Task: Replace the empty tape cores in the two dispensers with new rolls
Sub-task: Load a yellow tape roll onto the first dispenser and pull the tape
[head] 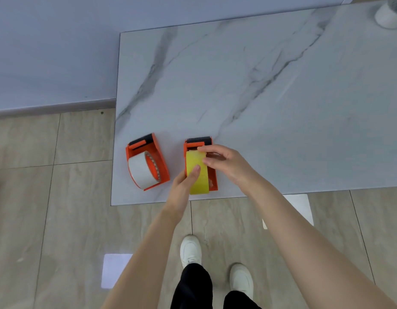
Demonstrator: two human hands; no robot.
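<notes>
Marble-patterned tabletop (260,85) over a tiled floor, with two orange dispensers side by side near its front left corner. On the left dispenser (164,168) a white roll (140,170) already sits on the hub, and neither hand touches it. All the work is on the right dispenser (213,179), which holds a yellow roll (196,157) — its width runs left to right across the frame, while the dispenser's long axis points away from the person, cutter (198,139) at the far end.

Both hands meet directly on this roll. The left hand (184,188) comes in from the near left side, thumb pressed on the roll's top face and fingers hidden under the dispenser's left wall. The right hand (224,161) reaches over from the right, fingers curled, index and thumb pinching at the roll's far edge just short of the cutter. Whether a loose tape end is between those fingertips cannot be told.

Judging by this, the coming move runs forward along the long axis — tape toward the cutter — and the right hand is the nearer one.
</notes>
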